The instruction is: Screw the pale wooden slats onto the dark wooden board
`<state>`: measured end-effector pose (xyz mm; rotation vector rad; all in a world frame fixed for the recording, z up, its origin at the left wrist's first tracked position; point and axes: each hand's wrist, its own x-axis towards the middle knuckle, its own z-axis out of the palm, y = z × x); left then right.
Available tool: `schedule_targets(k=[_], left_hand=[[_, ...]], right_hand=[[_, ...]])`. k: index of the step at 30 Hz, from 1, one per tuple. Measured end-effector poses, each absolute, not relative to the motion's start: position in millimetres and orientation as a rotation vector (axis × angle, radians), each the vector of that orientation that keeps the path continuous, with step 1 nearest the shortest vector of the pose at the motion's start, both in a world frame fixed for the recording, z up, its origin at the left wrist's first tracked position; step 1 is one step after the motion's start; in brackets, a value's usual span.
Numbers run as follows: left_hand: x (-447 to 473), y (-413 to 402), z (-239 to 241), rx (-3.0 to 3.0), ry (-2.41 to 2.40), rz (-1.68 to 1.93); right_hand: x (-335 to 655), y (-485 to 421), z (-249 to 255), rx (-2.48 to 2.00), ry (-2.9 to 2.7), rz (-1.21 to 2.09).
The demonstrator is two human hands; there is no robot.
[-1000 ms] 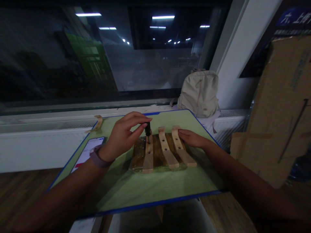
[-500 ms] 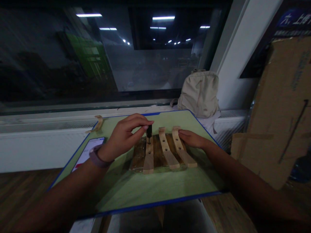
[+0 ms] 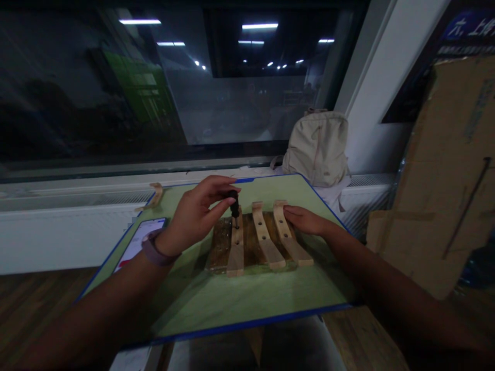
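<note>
My left hand [image 3: 199, 211] pinches the black handle of a small screwdriver [image 3: 234, 204] between thumb and fingers. The screwdriver's shaft points down into the upper hole of the left curved wooden piece [image 3: 235, 260]. This piece lies across a dark brown wooden board [image 3: 251, 252], beside a middle curved piece [image 3: 269, 251] and a right curved piece [image 3: 296, 249], each with two holes. At the upper end of the right piece, my right hand [image 3: 307, 220] has its fingers closed against the edge; its fingertips are partly hidden.
A light green mat with a blue border [image 3: 185, 309] lies under the board. On its left are a phone [image 3: 143, 239] and another curved wooden piece [image 3: 155, 196]. Behind are a beige backpack [image 3: 319, 147] and a window; cardboard [image 3: 436, 196] stands at the right.
The top of the screwdriver handle has tilted left and up, and my left hand's fingers have shifted on it. My right hand stays at the right wooden piece.
</note>
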<state>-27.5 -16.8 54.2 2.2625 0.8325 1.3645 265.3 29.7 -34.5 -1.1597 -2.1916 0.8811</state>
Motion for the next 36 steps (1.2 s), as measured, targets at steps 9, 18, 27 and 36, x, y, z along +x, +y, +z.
schedule_targets(k=[9,18,27,36], left_hand=[[-26.8,-14.8,57.4,2.565,0.764,1.444],[-28.1,-17.9,58.3,2.515,0.854,1.381],[-24.9,-14.1,55.4,2.551,0.793,1.478],[-25.9,-20.5,57.0,2.507,0.88,1.283]], right_hand=[[264.5,28.2,-30.7,-1.155,-2.218,0.905],[264.4,27.9,-31.1,-1.165,-2.208,0.901],[262.5,26.0,-28.0,-1.171,-2.167,0.95],[264.6,28.4,-32.5,-1.17,-2.164,0.927]])
